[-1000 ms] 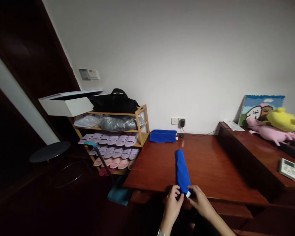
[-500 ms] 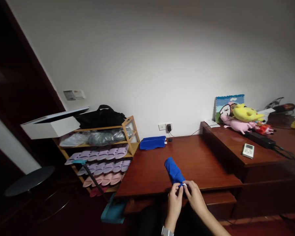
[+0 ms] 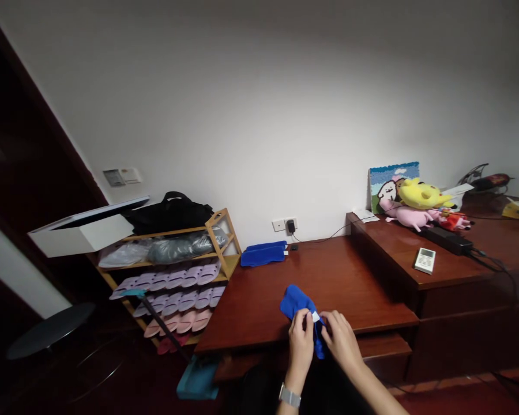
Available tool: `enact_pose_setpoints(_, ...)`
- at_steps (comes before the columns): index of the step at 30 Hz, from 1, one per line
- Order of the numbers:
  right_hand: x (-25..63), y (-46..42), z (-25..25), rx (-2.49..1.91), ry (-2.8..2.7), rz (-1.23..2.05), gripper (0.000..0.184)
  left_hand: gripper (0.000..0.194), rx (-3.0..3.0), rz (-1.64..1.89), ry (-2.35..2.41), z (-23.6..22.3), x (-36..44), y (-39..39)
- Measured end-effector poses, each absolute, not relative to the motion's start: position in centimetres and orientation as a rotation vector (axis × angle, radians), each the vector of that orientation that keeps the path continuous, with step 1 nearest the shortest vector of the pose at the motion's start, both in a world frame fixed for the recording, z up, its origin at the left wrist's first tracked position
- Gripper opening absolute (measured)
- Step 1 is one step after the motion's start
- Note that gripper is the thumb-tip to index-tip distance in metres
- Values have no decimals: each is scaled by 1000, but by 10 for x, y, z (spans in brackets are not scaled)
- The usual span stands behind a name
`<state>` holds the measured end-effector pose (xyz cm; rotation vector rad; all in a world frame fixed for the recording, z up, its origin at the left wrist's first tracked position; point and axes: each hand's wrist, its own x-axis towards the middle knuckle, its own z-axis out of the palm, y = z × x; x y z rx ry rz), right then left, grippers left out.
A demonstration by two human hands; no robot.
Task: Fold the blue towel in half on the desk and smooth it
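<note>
A blue cloth [image 3: 297, 300] with a small white tag [image 3: 315, 316] is between my hands at the front edge of the desk. Its far end rests over the desktop, and a narrow part hangs below the tag. My left hand [image 3: 301, 340], with a watch at the wrist, pinches the cloth just left of the tag. On the other side, my right hand [image 3: 341, 339] has its fingers closed on the cloth's right edge; its fingertips are partly hidden. Further back on the desk lie folded blue cloths [image 3: 263, 255], also with a white tag.
The reddish wooden desk [image 3: 337, 276] meets a higher cabinet top [image 3: 389, 248] on the right, holding plush toys [image 3: 426, 194] and a white remote [image 3: 424, 260]. Left stands a shoe rack [image 3: 227, 253] with slippers [image 3: 177, 276]. A teal dustpan [image 3: 198, 377] is beside the desk.
The cloth has been turned and bunched closer to my hands, and its lower part now hangs between them. My hands have moved slightly apart, and the tag shows more. The view has shifted a little.
</note>
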<state>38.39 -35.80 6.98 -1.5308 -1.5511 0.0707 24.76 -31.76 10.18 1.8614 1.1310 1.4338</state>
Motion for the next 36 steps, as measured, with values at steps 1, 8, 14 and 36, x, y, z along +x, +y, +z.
enact_pose_setpoints(1,386,-358,68,-1554,-1549,58,27,42,1834,1470,1144,106,248,-316)
enact_pose_setpoints(8,401,-354,58,-1692,-1427,144,20,48,1735,1666,1165,134,232,-298)
enact_pose_setpoints(14,409,-348,54,-1810,-1248,406,24,43,1690,1715,1102,151,211,-292)
enact_pose_setpoints(36,484,-362,121,-1544,-944,269,34,31,1880,1720,1079,216,162,-312)
